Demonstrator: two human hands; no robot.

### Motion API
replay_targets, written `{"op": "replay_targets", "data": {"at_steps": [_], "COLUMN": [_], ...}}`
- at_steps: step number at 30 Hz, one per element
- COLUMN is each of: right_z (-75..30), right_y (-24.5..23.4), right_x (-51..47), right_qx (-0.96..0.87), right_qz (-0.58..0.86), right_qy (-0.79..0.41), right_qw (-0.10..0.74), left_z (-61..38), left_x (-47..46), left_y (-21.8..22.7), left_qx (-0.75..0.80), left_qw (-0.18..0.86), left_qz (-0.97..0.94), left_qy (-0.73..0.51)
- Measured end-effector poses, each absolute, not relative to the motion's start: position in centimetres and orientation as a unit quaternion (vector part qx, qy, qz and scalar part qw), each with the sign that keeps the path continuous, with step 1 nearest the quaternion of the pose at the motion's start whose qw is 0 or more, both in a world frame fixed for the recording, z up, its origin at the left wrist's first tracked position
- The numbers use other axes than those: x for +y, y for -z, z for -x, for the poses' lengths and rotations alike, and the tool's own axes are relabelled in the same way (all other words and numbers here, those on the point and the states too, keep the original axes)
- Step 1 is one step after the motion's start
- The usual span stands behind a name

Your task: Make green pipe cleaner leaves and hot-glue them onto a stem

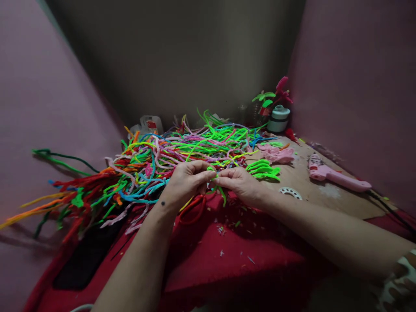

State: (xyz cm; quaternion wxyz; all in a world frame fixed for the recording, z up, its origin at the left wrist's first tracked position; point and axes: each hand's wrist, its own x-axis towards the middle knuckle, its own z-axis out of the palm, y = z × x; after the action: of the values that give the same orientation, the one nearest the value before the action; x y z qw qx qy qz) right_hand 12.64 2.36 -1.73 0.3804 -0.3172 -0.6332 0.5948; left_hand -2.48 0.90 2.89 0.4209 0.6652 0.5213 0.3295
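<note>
My left hand (186, 180) and my right hand (238, 182) meet over a red cloth (240, 255). Both pinch the same short green pipe cleaner (217, 177), fingertips almost touching. Its loose end hangs down between the hands. Just behind them spreads a big heap of pipe cleaners (156, 160) in many colours. Red-handled scissors (191, 210) lie on the cloth under my left wrist.
Bent green pipe-cleaner leaves (264, 169) lie right of my right hand, with a pink pile (276, 154) behind. A pink glue gun (334, 174) rests on brown board at right. A white round jar (277, 119) and pipe-cleaner flowers (276, 95) stand in the corner. Walls close both sides.
</note>
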Motion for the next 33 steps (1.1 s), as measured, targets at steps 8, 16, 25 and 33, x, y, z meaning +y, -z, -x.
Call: {"op": "replay_targets", "data": {"at_steps": [8, 16, 25, 33], "right_z": [-12.3, -12.2, -12.0, -12.1], "right_y": [2.2, 2.2, 2.4, 2.2], "right_x": [2.5, 2.4, 2.7, 2.5], "right_qx": [-0.612, -0.579, -0.512, -0.566], "right_qz": [0.314, 0.318, 0.31, 0.343], "right_qy": [-0.595, -0.62, -0.638, -0.576], "right_qw": [0.416, 0.423, 0.485, 0.479], "left_z": [1.7, 1.7, 2.2, 1.9], "left_x": [1.3, 1.5, 1.5, 1.6], "left_y": [-0.8, -1.7, -1.5, -1.0], "left_qx": [0.532, 0.535, 0.502, 0.514], "left_qw": [0.047, 0.31, 0.425, 0.388], "left_qz": [-0.741, -0.675, -0.641, -0.645], "left_qy": [-0.408, -0.401, -0.396, -0.411]}}
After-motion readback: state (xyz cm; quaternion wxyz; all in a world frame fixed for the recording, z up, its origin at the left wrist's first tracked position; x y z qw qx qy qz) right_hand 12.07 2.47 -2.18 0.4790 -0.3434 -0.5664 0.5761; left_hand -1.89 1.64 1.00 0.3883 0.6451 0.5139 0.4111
